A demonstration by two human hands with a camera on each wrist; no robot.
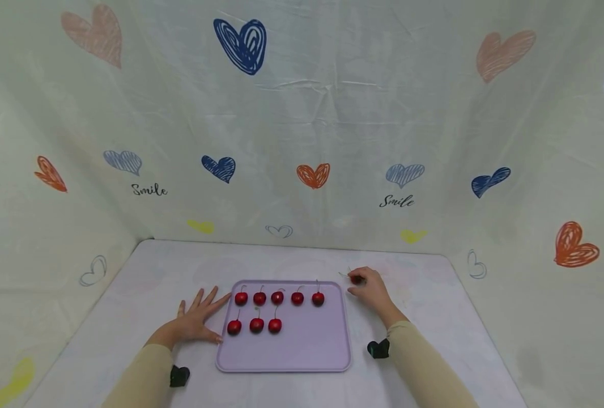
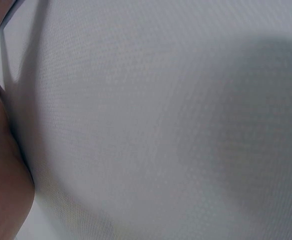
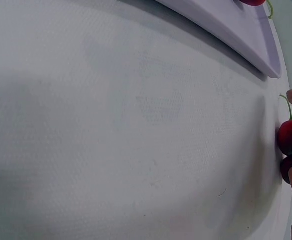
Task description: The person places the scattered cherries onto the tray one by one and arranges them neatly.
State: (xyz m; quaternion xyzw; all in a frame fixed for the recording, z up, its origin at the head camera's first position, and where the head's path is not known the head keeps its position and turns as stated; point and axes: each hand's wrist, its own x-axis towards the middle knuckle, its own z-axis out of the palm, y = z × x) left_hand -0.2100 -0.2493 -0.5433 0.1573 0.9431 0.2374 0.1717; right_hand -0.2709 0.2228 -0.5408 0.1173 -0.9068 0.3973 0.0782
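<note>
A lilac tray [image 1: 312, 351] carries red cherries with stems: several stand in its back row, and three cherries [image 1: 256, 325] form a row before them at the left. My left hand [image 1: 194, 324] lies with fingers spread at the tray's left rim, thumb and fingertip right at the edge. Off the tray's back right corner, my right hand [image 1: 370, 288] pinches a cherry [image 1: 356, 279] low over the table. In the right wrist view two cherries sit together at the fingers, a red cherry [image 3: 289, 137] with a green stem and a darker cherry [image 3: 285, 169] under a fingertip.
The white-covered table [image 1: 409, 283] reaches back to a pale curtain [image 1: 327, 124] printed with hearts, which also hangs on both sides. A dark heart shape [image 1: 378, 349] lies by the right sleeve, another dark heart shape [image 1: 179, 376] by the left sleeve.
</note>
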